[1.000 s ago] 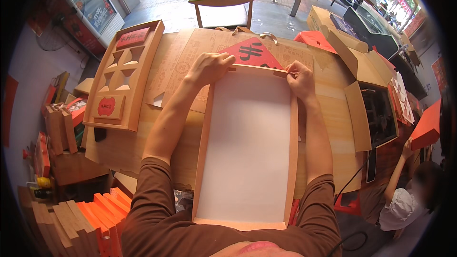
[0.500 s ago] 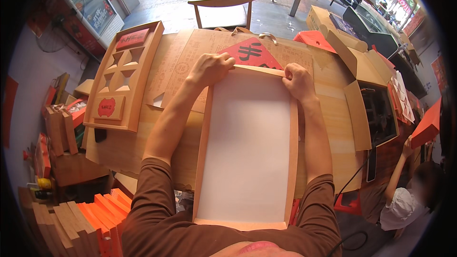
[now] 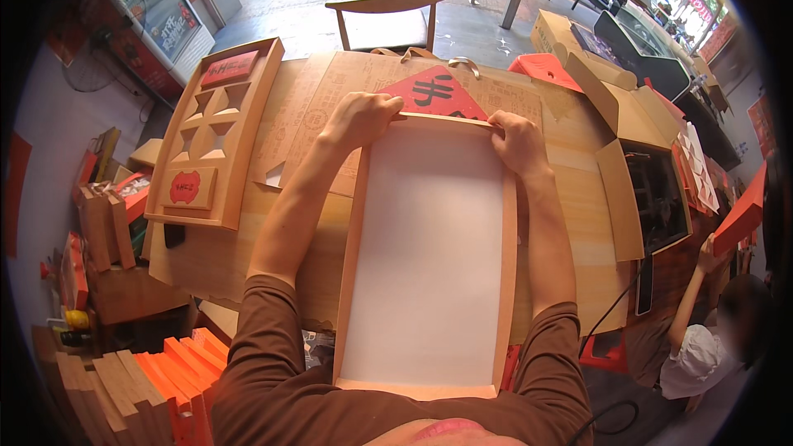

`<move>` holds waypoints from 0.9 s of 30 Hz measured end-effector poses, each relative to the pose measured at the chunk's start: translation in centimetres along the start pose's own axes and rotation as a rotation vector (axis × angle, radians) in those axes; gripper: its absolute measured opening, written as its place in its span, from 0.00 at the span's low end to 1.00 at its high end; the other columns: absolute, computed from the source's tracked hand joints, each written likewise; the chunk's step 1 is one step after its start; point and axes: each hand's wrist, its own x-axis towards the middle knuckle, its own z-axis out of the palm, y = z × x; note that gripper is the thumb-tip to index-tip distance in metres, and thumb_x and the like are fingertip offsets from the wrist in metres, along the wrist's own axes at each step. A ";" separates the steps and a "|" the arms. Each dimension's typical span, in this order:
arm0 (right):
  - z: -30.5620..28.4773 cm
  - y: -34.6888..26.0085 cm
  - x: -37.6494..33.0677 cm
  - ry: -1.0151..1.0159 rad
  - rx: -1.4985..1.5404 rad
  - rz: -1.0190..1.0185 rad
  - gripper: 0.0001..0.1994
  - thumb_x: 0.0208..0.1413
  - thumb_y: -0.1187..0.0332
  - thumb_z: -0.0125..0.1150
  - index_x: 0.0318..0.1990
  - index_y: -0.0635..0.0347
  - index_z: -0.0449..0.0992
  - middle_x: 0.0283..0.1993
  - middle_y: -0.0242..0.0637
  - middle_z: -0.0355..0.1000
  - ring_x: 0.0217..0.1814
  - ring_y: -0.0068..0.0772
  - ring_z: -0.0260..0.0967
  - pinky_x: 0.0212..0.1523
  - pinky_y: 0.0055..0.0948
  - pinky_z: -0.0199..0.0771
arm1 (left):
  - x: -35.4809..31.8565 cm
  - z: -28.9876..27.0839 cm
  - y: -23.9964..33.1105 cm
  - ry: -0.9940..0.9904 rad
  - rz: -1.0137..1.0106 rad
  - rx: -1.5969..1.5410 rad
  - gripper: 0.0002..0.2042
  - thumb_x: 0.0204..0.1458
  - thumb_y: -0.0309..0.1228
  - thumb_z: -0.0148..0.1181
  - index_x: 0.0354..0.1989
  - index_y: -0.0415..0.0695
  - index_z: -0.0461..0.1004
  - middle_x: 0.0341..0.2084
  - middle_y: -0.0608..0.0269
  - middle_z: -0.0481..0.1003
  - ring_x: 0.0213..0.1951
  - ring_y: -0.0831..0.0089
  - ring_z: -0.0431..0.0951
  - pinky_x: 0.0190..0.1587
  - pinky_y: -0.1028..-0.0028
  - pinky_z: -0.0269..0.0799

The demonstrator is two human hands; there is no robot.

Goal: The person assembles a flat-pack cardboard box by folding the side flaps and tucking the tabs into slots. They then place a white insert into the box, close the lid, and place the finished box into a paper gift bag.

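Observation:
A long shallow cardboard box (image 3: 429, 256) with a white inside and light brown walls extends from the table edge toward my body. At its far left corner, my left hand (image 3: 361, 120) is closed on the far wall. My right hand (image 3: 516, 140) pinches that same wall at the far right corner, thumb toward the inside. Beyond the far wall lies a red sheet (image 3: 434, 92) with black characters, partly hidden by the box. Under it is a printed brown paper bag (image 3: 318, 120) with handles at its far edge.
At the left stands a brown gift box (image 3: 252, 144) with compartments and red labels. An open carton (image 3: 624, 190) holding something dark is at the right. Folded orange cardboard (image 3: 186, 372) is stacked lower left. A co-worker (image 3: 702, 347) lifts a red box (image 3: 742, 211) at the far right.
The box's far wall now looks straighter and more level along its top. My hands have shifted slightly at the corners, and the co-worker's red box has moved a little.

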 end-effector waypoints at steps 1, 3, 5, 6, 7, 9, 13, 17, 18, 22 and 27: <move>0.2 0.5 0.0 -0.012 -0.005 0.004 0.10 0.55 0.75 0.64 0.44 0.60 0.84 0.43 0.46 0.84 0.46 0.52 0.83 0.50 0.44 0.83 | 0.1 0.0 0.0 -0.010 -0.001 0.016 0.04 0.58 0.24 0.60 0.32 0.46 0.73 0.25 0.60 0.80 0.30 0.57 0.85 0.32 0.59 0.81; 0.2 0.7 0.0 -0.022 -0.003 0.005 0.10 0.56 0.76 0.64 0.45 0.59 0.84 0.44 0.46 0.84 0.47 0.52 0.83 0.50 0.43 0.84 | 0.1 0.0 0.0 -0.026 -0.003 0.030 0.03 0.58 0.24 0.60 0.32 0.45 0.73 0.26 0.60 0.80 0.31 0.57 0.85 0.33 0.59 0.81; 0.0 0.3 0.0 -0.017 0.013 0.000 0.08 0.57 0.76 0.64 0.43 0.60 0.84 0.44 0.46 0.84 0.47 0.51 0.83 0.50 0.43 0.84 | 0.0 0.2 0.0 -0.035 -0.007 0.027 0.03 0.57 0.24 0.60 0.31 0.45 0.74 0.27 0.59 0.80 0.32 0.57 0.85 0.34 0.59 0.82; -0.1 0.0 0.1 -0.013 0.012 0.012 0.07 0.57 0.76 0.64 0.42 0.60 0.83 0.44 0.46 0.84 0.47 0.51 0.83 0.49 0.43 0.84 | 0.0 0.3 -0.1 -0.035 0.014 0.028 0.03 0.57 0.24 0.60 0.31 0.45 0.75 0.28 0.58 0.80 0.32 0.57 0.85 0.35 0.59 0.82; -0.2 -0.3 0.1 -0.009 0.012 0.024 0.07 0.57 0.76 0.64 0.42 0.61 0.83 0.44 0.46 0.84 0.47 0.51 0.83 0.49 0.43 0.84 | -0.1 0.3 -0.1 -0.035 0.034 0.028 0.03 0.57 0.24 0.60 0.30 0.45 0.75 0.29 0.57 0.80 0.33 0.57 0.86 0.35 0.59 0.82; -0.2 -0.3 0.1 -0.010 0.009 0.035 0.06 0.57 0.77 0.64 0.41 0.61 0.82 0.43 0.46 0.84 0.47 0.52 0.83 0.48 0.43 0.83 | -0.1 0.2 -0.1 -0.040 0.056 0.024 0.03 0.56 0.24 0.59 0.30 0.45 0.76 0.31 0.57 0.81 0.34 0.56 0.86 0.36 0.59 0.83; -0.1 0.0 0.2 -0.009 0.004 0.036 0.05 0.57 0.77 0.64 0.40 0.60 0.81 0.43 0.47 0.84 0.47 0.52 0.83 0.48 0.43 0.83 | -0.1 0.4 -0.1 -0.056 0.028 0.024 0.03 0.58 0.26 0.60 0.31 0.44 0.77 0.32 0.56 0.81 0.35 0.56 0.86 0.37 0.58 0.83; 0.0 0.5 0.2 -0.007 -0.022 0.060 0.05 0.59 0.77 0.64 0.41 0.59 0.82 0.44 0.46 0.84 0.47 0.52 0.83 0.48 0.43 0.83 | 0.2 0.0 0.5 -0.075 -0.109 -0.004 0.06 0.63 0.31 0.62 0.34 0.44 0.76 0.31 0.58 0.81 0.35 0.56 0.86 0.36 0.57 0.81; 0.0 0.4 0.2 0.002 -0.004 0.043 0.06 0.59 0.76 0.64 0.42 0.58 0.82 0.44 0.45 0.84 0.48 0.52 0.83 0.48 0.43 0.83 | 0.2 0.0 0.5 -0.058 -0.104 -0.021 0.07 0.63 0.33 0.63 0.34 0.45 0.76 0.31 0.58 0.82 0.34 0.56 0.86 0.35 0.58 0.81; 0.0 0.1 0.1 -0.003 0.013 0.002 0.07 0.61 0.73 0.66 0.45 0.54 0.86 0.45 0.39 0.84 0.48 0.50 0.82 0.49 0.43 0.83 | 0.1 0.0 0.2 -0.002 -0.062 -0.061 0.09 0.64 0.38 0.66 0.36 0.46 0.78 0.32 0.60 0.84 0.33 0.55 0.86 0.34 0.59 0.80; -0.5 -0.3 0.1 -0.063 0.052 0.017 0.09 0.62 0.74 0.65 0.46 0.54 0.88 0.47 0.38 0.83 0.49 0.47 0.82 0.50 0.41 0.82 | 0.0 -0.1 -0.3 -0.007 -0.066 -0.098 0.11 0.63 0.41 0.68 0.33 0.47 0.80 0.30 0.61 0.85 0.33 0.57 0.86 0.36 0.60 0.80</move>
